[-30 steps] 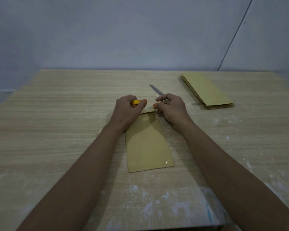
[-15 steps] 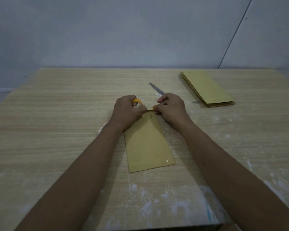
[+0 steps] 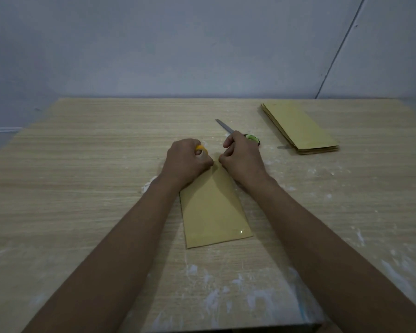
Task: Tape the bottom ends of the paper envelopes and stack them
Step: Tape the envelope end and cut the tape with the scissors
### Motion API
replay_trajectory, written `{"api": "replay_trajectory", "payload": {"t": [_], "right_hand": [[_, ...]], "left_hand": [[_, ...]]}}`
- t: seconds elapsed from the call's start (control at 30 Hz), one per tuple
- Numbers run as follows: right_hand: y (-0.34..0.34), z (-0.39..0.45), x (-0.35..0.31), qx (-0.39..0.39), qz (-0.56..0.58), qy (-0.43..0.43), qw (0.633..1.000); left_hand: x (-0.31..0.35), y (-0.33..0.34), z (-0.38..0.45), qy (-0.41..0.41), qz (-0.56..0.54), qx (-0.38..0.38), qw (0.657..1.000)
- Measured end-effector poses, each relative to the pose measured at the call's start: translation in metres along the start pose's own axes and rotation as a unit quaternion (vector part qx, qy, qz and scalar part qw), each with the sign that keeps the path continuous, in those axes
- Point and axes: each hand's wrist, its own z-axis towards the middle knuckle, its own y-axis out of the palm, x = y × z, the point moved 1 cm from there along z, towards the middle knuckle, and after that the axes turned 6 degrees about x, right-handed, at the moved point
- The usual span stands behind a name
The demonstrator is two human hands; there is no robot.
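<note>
A brown paper envelope (image 3: 214, 210) lies flat in the middle of the wooden table (image 3: 82, 188), its long side running away from me. My left hand (image 3: 186, 162) is closed around an orange tape roll (image 3: 201, 148) at the envelope's far left corner. My right hand (image 3: 241, 157) is curled at the far right corner, fingertips pinched close to the left hand; the tape strip between them is too thin to make out. Both hands cover the envelope's far end. A stack of brown envelopes (image 3: 300, 127) sits at the back right.
Scissors (image 3: 225, 127) lie just beyond my right hand, blades pointing away to the left, a green handle loop (image 3: 252, 139) peeking out behind my knuckles. White dusty smears mark the table near its front edge (image 3: 226, 328). A grey wall rises behind the table.
My two hands have drawn closer together over the envelope's far end. The orange roll has slid rightward with my left hand, and the gap between the hands has nearly closed.
</note>
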Motion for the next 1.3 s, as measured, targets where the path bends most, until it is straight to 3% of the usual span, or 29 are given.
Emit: {"api": "replay_trajectory", "payload": {"t": [0.2, 0.37, 0.47, 0.57, 0.67, 0.83, 1.03, 1.3], "right_hand": [[0.002, -0.001, -0.005, -0.021, -0.091, -0.023, 0.995], [-0.002, -0.006, -0.003, 0.077, -0.09, 0.026, 0.993], [-0.008, -0.011, 0.0, 0.137, -0.051, -0.005, 0.989], [-0.004, -0.017, -0.006, 0.068, -0.03, -0.103, 0.992], [0.003, -0.024, -0.008, -0.014, -0.136, -0.147, 0.98], [0.003, -0.027, -0.01, -0.028, -0.237, -0.184, 0.954], [0.006, -0.029, -0.014, -0.034, -0.267, -0.174, 0.947], [0.006, -0.03, -0.016, -0.044, -0.294, -0.159, 0.942]], "left_hand": [[0.003, -0.001, -0.001, -0.003, 0.013, -0.006, 1.0], [0.005, -0.004, -0.003, 0.004, 0.014, -0.011, 1.0], [0.005, -0.004, -0.004, 0.002, 0.016, -0.013, 1.0], [0.006, -0.005, -0.004, 0.004, 0.021, -0.012, 1.0], [0.005, -0.005, -0.004, 0.005, 0.006, -0.014, 1.0], [-0.005, -0.01, -0.006, 0.002, -0.024, 0.006, 1.0], [-0.019, -0.024, -0.007, -0.072, -0.087, 0.078, 0.991], [-0.02, -0.024, -0.007, -0.08, -0.053, 0.066, 0.993]]}}
